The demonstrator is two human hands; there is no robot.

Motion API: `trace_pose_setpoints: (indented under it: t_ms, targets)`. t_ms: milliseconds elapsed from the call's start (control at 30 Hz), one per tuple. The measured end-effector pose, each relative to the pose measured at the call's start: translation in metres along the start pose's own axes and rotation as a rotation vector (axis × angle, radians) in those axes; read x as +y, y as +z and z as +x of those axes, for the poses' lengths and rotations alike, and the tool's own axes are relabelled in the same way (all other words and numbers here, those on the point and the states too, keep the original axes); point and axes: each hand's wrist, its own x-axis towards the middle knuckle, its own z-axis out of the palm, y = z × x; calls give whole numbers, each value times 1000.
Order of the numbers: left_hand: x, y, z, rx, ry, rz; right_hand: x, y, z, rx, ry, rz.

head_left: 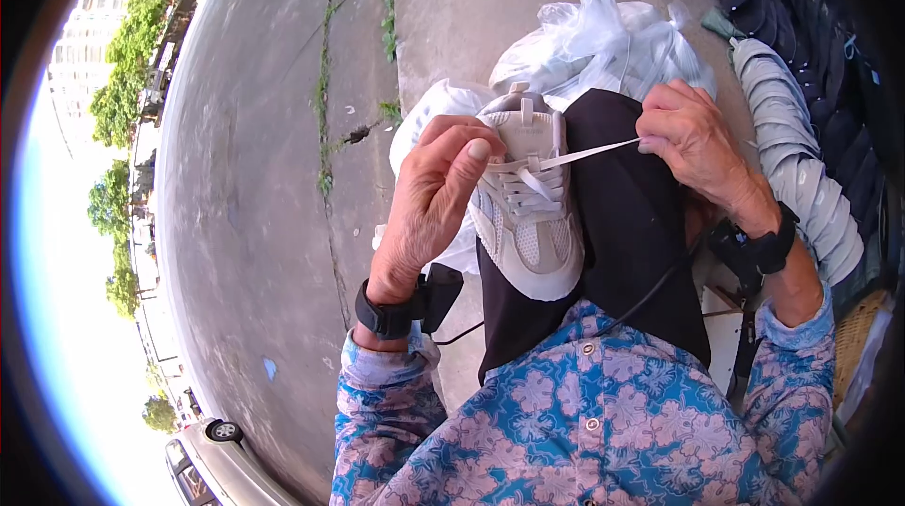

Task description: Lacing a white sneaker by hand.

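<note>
A beige and white sneaker (542, 256) rests on my lap, its toe toward me and its tongue (526, 137) standing up at the far end. Pale shoelaces (524, 193) run across its front. My right hand (693, 143) pinches one lace end (599, 150), pulled taut out to the right of the shoe. At the shoe's left side, my left hand (438, 181) is closed with thumb against fingers near the upper eyelets. The lace seems to pass into it, though the fingers hide its end.
White plastic bags (603, 49) with contents lie just beyond my knees. To the right are a stack of pale shoe parts (792, 143) and a stack of dark ones (801, 25). Cracked concrete (255, 129) stretches left, where a parked car (222, 468) stands.
</note>
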Motion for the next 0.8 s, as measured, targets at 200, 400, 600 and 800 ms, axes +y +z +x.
trace_pose_setpoints:
  t_ms: [200,400,600,800]
  targets:
    - [-24,8,24,30,394,632,48,-38,-36,32,115,-133]
    - [-32,-1,21,37,306,591,83,-50,-64,18,326,-140]
    - [-23,-5,17,-28,211,462,66,-21,-44,-5,284,-47]
    - [-19,-8,16,-153,212,574,13,6,1,24,68,161]
